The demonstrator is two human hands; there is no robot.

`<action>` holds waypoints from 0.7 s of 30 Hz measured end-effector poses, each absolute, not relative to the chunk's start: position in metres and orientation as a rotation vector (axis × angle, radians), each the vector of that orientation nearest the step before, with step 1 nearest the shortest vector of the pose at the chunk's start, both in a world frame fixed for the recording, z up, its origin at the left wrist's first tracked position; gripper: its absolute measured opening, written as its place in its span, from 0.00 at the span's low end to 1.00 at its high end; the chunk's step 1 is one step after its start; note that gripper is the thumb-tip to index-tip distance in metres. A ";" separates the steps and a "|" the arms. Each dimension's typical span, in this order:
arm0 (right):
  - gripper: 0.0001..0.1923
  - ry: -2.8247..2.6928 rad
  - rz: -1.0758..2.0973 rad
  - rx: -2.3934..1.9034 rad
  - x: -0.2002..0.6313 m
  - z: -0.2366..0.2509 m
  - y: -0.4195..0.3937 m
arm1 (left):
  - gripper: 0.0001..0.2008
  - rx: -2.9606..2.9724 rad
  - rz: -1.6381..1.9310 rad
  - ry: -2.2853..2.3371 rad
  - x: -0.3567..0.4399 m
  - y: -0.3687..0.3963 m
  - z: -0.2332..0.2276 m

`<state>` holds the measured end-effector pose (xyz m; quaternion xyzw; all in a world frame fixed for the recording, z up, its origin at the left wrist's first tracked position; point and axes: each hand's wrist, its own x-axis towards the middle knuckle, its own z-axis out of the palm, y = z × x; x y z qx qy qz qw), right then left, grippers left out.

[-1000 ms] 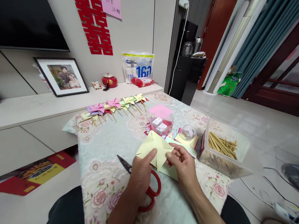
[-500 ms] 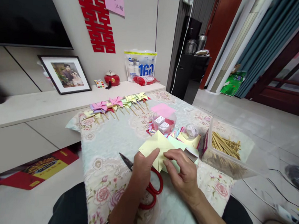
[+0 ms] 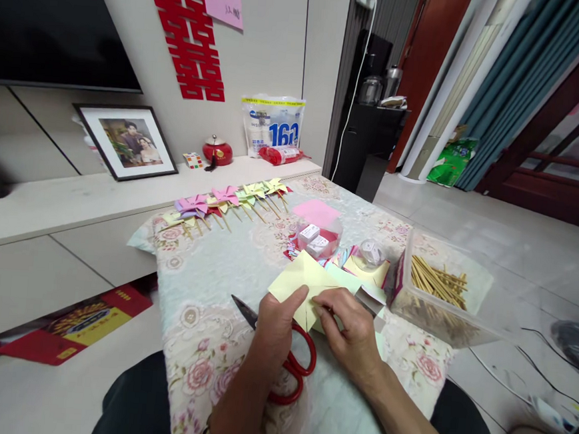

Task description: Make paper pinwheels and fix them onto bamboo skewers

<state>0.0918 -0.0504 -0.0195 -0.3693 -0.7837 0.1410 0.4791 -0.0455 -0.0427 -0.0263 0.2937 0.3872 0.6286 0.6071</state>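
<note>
My left hand (image 3: 277, 326) grips a pale yellow square of paper (image 3: 301, 275) by its near side, thumb on top. Slits run in from the paper's corners. My right hand (image 3: 352, 325) has thumb and forefinger pinched together at the paper's right part; whether something small is also between them, I cannot tell. Under and beside my left wrist lie scissors (image 3: 303, 358) with red handles, blades pointing away to the left. Pale green paper (image 3: 345, 275) lies behind and beneath my right hand, next to a small open grey-white box (image 3: 370, 298).
Finished paper pinwheels on sticks (image 3: 225, 198) line the table's far left. Beyond my hands are a clear round tub (image 3: 318, 236) holding small labelled boxes, a small round container (image 3: 371, 252) and pink paper (image 3: 316, 212). A plastic bin (image 3: 466, 328) of wooden sticks (image 3: 435, 278) stands at right.
My right thumb and forefinger have come together and shifted slightly left on the yellow paper. The left hand keeps its grip, almost still.
</note>
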 end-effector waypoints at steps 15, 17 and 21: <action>0.14 -2.105 0.239 -0.814 0.090 -0.017 -0.053 | 0.20 0.709 1.453 0.858 -0.043 -0.042 -0.027; 0.13 -2.112 0.248 -0.812 0.090 -0.017 -0.053 | 0.21 0.708 1.459 0.856 -0.042 -0.042 -0.028; 0.10 -2.115 0.282 -0.837 0.090 -0.017 -0.054 | 0.22 0.690 1.439 0.874 -0.041 -0.043 -0.025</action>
